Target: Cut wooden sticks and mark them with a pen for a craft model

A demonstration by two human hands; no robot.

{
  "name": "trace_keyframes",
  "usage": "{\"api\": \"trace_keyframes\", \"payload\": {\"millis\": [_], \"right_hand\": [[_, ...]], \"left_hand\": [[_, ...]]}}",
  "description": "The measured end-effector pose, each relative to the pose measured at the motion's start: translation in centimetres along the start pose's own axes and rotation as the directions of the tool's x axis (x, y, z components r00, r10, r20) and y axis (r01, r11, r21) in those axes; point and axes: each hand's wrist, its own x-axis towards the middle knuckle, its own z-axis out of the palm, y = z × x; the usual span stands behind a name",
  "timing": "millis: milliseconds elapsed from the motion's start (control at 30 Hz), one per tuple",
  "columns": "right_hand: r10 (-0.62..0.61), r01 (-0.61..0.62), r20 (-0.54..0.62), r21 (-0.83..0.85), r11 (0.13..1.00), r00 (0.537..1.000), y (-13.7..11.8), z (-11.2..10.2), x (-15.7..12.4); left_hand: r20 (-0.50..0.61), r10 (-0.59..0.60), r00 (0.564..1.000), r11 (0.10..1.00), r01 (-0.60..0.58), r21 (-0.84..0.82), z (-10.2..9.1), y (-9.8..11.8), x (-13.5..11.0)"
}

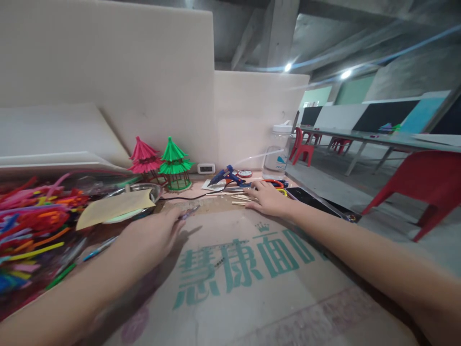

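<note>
My left hand (155, 234) rests on the cardboard sheet (252, 283) with its fingers closed round a thin purple stick-like piece (189, 213) that pokes out to the right. My right hand (265, 197) lies palm down further back, fingers spread over several thin wooden sticks (238, 197). Just beyond it sit a blue glue gun (226, 175) and orange-handled scissors (275, 182).
A pink paper pagoda (144, 161) and a green one (175, 163) stand at the back. A heap of coloured pipe cleaners (32, 221) fills the left. A metal dish (153, 190) holds yellow paper. A clear bottle (278, 154), a dark tablet (317, 202) and red chairs (425, 182) are at right.
</note>
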Motion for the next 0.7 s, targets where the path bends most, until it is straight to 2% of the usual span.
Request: {"api": "trace_keyframes", "payload": {"millis": [133, 200, 300, 400, 533, 700], "right_hand": [[0.108, -0.107, -0.012, 0.031, 0.994, 0.994, 2.2, -1.5, 0.6], [0.191, -0.191, 0.010, 0.034, 0.981, 0.982, 3.7, -2.7, 0.7], [0.251, -0.256, 0.139, 0.025, 0.966, 0.958, 5.7, -4.1, 0.5], [0.263, -0.271, 0.231, 0.001, 0.963, 0.937, 6.5, -4.4, 0.4], [0.273, -0.273, 0.204, -0.026, 0.962, 0.940, 6.4, -3.2, 0.4], [0.229, -0.233, 0.153, 0.010, 0.972, 0.961, 6.9, -2.8, 0.4]], "left_hand": [[0.179, 0.057, 0.982, 0.998, -0.058, -0.001, 0.5, 0.9, -0.6], [0.224, 0.089, 0.971, 0.996, -0.087, -0.019, 0.4, 0.8, -0.2], [0.195, 0.156, 0.968, 0.987, -0.147, -0.062, 0.3, 1.4, 2.3], [0.073, 0.259, 0.963, 0.966, -0.258, -0.024, 0.8, 3.5, 6.5], [0.036, 0.314, 0.949, 0.949, -0.314, -0.024, 2.7, 7.2, 11.6], [0.039, 0.357, 0.933, 0.933, -0.355, -0.053, 5.2, 9.2, 14.2]]}}
